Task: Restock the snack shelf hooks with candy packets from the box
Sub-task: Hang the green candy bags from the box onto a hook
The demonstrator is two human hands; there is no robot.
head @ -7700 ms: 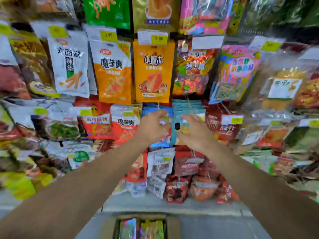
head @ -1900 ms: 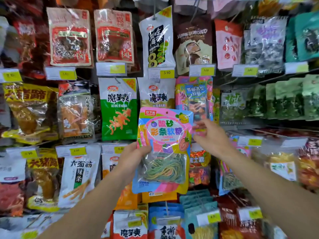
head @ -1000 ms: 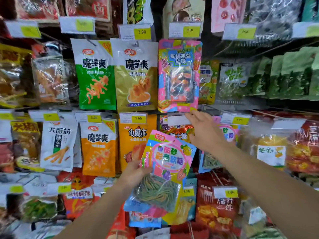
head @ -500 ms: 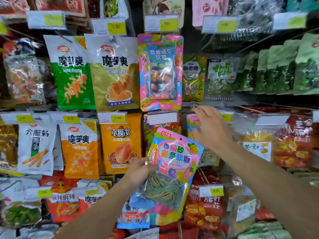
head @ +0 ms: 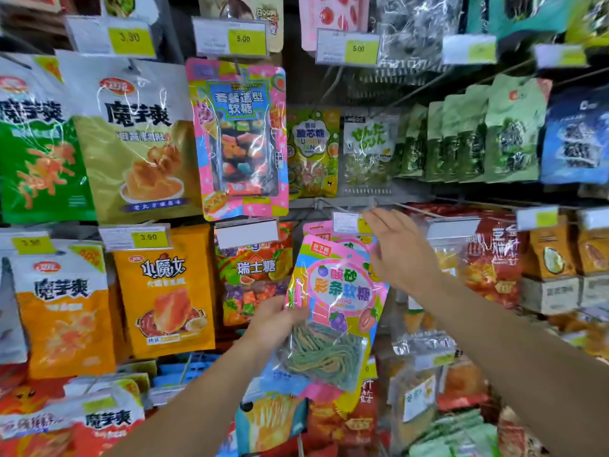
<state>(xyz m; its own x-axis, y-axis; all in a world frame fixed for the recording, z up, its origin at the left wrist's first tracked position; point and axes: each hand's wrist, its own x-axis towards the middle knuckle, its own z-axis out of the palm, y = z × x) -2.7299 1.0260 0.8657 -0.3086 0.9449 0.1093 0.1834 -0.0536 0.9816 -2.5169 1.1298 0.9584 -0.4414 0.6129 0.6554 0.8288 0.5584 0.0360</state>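
My left hand [head: 275, 323] grips a pink and blue candy packet [head: 336, 311] by its left edge, tilted, with green and orange strips showing through its window. The packet hangs in front of the middle shelf row. My right hand [head: 400, 255] is raised just right of the packet's top, fingers spread and reaching toward a hook's price tag [head: 349, 222]. A matching pink packet [head: 318, 227] hangs on that hook behind the held one. The box is out of view.
Hanging snack packets crowd the wall: a pink gummy packet [head: 242, 140] above, orange packets [head: 164, 291] to the left, green seaweed packets [head: 478, 136] upper right. Bare metal hooks [head: 408, 207] jut out near my right hand.
The view has drawn closer to the shelf. My left hand has lifted the candy packet slightly toward the hook, and my right hand has opened near the price tag.
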